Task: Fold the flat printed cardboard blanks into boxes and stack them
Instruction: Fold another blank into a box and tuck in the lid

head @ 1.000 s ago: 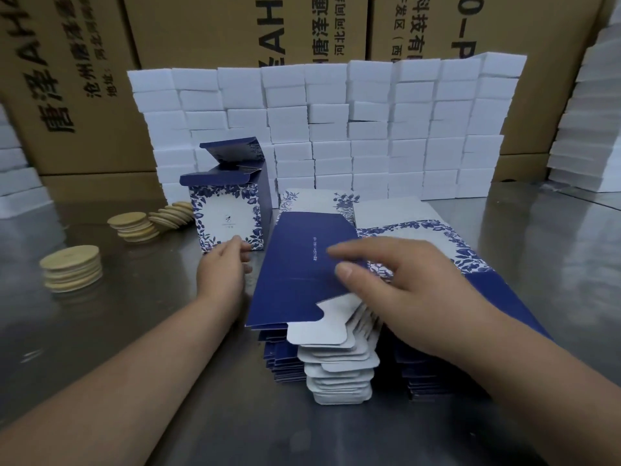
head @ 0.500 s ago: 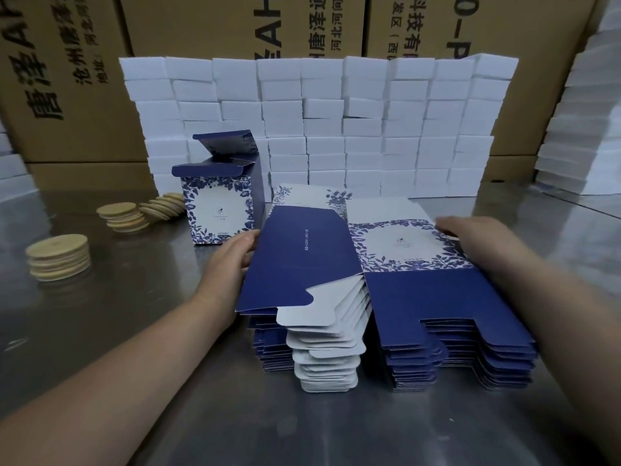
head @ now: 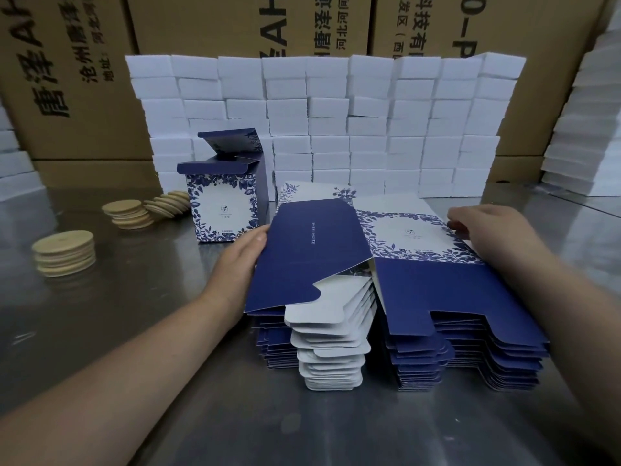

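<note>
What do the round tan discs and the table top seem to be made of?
Round tan discs: probably wood or bamboo, matte, with pale, even faces.
Table top: likely stainless steel, brushed, with a dull grey sheen and blurred reflections.

A shiny metal table (head: 134,381) holds everything. In the middle, close to the front, lies a thick pile of flat cardboard blanks (head: 453,290), dark blue and white with blue flowers. Just behind its left side one folded box (head: 223,210) stands up, its top flaps open. To the left are round wooden discs: one stack (head: 64,252) near the edge, a second stack (head: 126,213) farther back, and a tipped-over row (head: 168,201) leaning beside the box. At the back stands a wall of white blocks (head: 336,129).
</note>
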